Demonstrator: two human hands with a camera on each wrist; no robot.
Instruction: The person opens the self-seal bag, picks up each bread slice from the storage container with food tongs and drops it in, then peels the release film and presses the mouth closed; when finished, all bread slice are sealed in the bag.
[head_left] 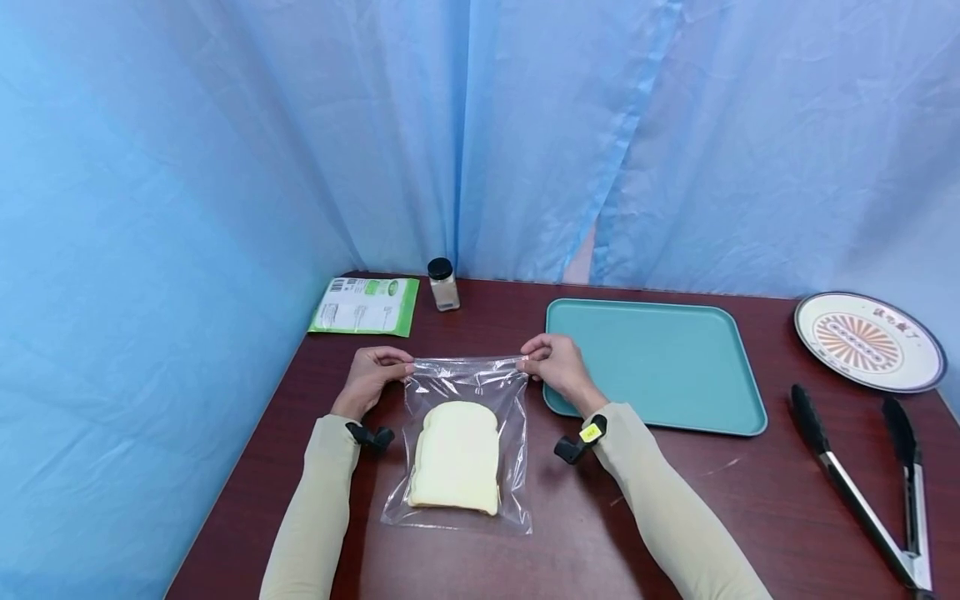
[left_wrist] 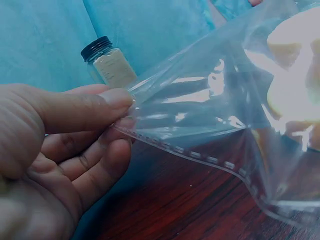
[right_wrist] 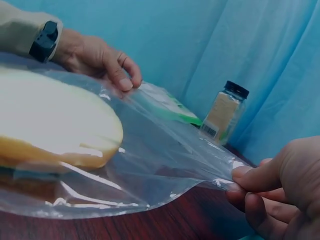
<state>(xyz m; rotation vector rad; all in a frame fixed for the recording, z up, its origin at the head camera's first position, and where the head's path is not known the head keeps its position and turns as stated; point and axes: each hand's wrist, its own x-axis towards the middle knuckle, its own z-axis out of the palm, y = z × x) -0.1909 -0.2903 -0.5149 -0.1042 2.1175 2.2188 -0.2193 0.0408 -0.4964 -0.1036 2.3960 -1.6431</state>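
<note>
A clear plastic bag (head_left: 514,467) with sliced bread (head_left: 456,454) inside lies in front of the person, its top edge toward the far side. The left hand (head_left: 372,377) pinches the bag's upper left corner between thumb and fingers. At the upper right corner, the right hand (head_left: 558,368) pinches the film the same way. The left wrist view shows the left hand (left_wrist: 75,145) close up, thumb against the fingers on the film. In the right wrist view the film stretches taut toward the right hand (right_wrist: 280,192).
A teal tray (head_left: 660,358) stands right of the bag. Beyond it are a patterned plate (head_left: 926,354) and spread tongs (head_left: 862,500). A black-lidded jar (head_left: 444,287) and a green-and-white packet (head_left: 365,307) sit at the table's back, before blue curtains.
</note>
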